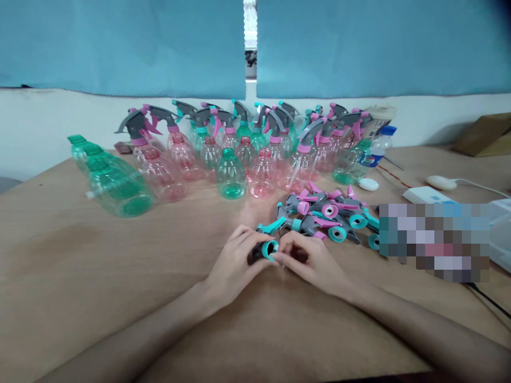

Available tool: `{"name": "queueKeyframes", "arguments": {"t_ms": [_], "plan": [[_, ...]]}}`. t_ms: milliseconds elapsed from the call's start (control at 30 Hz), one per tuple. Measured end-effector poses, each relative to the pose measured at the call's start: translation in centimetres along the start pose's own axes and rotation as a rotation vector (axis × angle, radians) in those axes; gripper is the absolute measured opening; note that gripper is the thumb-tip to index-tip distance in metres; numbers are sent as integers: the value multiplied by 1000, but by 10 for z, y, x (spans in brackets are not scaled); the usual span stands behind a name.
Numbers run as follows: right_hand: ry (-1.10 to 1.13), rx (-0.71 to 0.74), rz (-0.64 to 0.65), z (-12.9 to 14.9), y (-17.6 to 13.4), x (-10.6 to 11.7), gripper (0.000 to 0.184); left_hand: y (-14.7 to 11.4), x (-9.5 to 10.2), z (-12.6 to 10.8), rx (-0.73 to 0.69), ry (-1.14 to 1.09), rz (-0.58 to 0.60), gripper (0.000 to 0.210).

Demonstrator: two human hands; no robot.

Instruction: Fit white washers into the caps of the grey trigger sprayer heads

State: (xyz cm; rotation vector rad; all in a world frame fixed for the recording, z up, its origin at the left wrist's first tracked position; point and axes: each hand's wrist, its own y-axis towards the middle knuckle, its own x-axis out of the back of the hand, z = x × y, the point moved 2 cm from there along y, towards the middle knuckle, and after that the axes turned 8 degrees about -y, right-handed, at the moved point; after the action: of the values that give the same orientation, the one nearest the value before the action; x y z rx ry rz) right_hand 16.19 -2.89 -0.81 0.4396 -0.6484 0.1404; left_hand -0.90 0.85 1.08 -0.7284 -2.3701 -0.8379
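My left hand (233, 255) is closed around a trigger spray head (265, 251) with a turquoise collar and turquoise trigger. The collar's open end faces my right hand (315, 260). At that opening my right thumb and fingers are pinched together on a small whitish piece (275, 248), mostly covered by the fingertips. Just beyond my hands lies a pile of loose spray heads (317, 213), grey with pink or turquoise collars. Clear pink and green bottles stand farther back, among them a green bottle (231, 178) and a pink bottle (263, 178) without heads.
Several bottles with spray heads (275, 125) fill the back by the wall. Green bottles (120, 186) lie tilted at the left. On the right are a white round lid (368, 184), a blue-capped drink bottle (381, 146), a white power strip (429, 196) and a cardboard box (485, 135).
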Motion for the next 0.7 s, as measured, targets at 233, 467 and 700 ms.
{"name": "queueKeyframes", "arguments": {"t_ms": [233, 467, 700], "plan": [[63, -173, -11, -3, 3, 2, 24, -2, 1, 0, -11, 31, -56, 20], [58, -133, 114, 3, 5, 3, 27, -3, 0, 2, -32, 51, -48, 22], [261, -192, 146, 4, 3, 7, 28, -3, -1, 2, -15, 46, -45, 19]]}}
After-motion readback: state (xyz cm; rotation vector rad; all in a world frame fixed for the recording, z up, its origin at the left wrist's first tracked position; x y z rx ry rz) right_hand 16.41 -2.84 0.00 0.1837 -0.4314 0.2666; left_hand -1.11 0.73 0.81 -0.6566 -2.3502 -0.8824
